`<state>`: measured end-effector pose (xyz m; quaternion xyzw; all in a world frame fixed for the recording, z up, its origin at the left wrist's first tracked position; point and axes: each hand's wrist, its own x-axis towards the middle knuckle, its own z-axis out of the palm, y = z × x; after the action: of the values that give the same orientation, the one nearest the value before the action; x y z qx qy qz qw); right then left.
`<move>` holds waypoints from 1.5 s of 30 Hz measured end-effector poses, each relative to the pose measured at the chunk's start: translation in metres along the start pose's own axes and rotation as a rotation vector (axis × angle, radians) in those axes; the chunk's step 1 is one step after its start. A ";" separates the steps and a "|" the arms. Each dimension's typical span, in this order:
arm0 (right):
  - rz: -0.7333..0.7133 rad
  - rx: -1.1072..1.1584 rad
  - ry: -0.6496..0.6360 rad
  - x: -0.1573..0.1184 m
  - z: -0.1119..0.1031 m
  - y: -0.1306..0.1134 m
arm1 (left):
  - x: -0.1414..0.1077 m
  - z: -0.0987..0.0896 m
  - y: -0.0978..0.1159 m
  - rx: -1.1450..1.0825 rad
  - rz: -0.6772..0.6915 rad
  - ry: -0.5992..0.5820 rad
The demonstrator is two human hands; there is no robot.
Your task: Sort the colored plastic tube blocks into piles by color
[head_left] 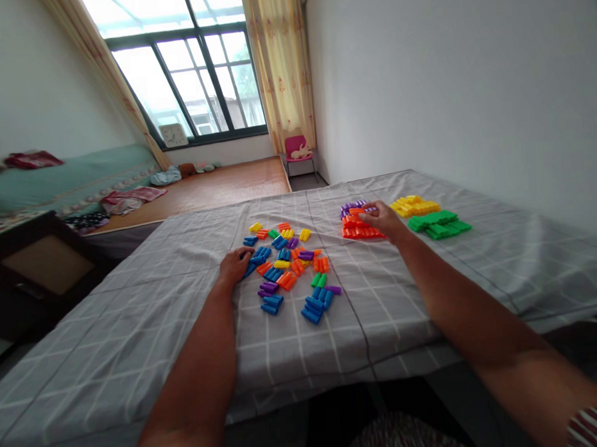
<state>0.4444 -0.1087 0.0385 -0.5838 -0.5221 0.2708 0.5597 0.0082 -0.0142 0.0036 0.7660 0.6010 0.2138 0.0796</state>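
My right hand (382,221) is over an orange pile (362,233) on the right, its fingers closed on an orange plastic piece (356,212) at the top. Purple pieces (350,207) lie stacked just behind that pile. On the left, my left hand (235,265) rests on the cloth with curled fingers against blue plastic pieces (261,253); whatever is under the fingertips is hidden. Between the hands spreads a loose mix of small ribbed pieces: blue ones (313,309), orange ones (287,281), green ones (319,280), purple ones (268,288) and yellow ones (304,234).
A yellow pile (414,206) and a green pile (439,225) lie right of my right hand. All rest on a grey checked cloth (407,291) over a wide surface. Beyond are a dark cabinet (46,277), a wooden platform (236,180) and a pink chair (296,145). A white wall borders the right.
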 end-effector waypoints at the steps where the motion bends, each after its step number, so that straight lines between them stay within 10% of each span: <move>1: 0.025 0.014 0.060 0.003 -0.012 0.008 | 0.000 0.000 0.000 0.000 0.004 -0.002; 10: 0.139 -0.469 0.345 0.012 -0.071 0.036 | -0.001 -0.005 0.005 0.036 -0.019 -0.016; 28: 0.033 -1.031 0.419 -0.001 -0.045 0.029 | -0.001 0.001 0.000 0.009 -0.001 0.000; 32: -0.246 -0.843 0.263 -0.007 -0.010 0.013 | -0.004 -0.002 0.006 0.006 0.008 0.000; 39: -0.651 -0.610 -0.479 -0.050 0.102 -0.041 | -0.004 0.003 0.003 -0.021 0.030 0.033; 45: -0.789 -0.867 -0.585 -0.058 0.172 -0.072 | -0.003 0.006 -0.001 -0.044 0.037 0.056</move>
<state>0.2495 -0.1100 0.0516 -0.4234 -0.8897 -0.0422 0.1657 0.0096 -0.0162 -0.0027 0.7689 0.5837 0.2500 0.0755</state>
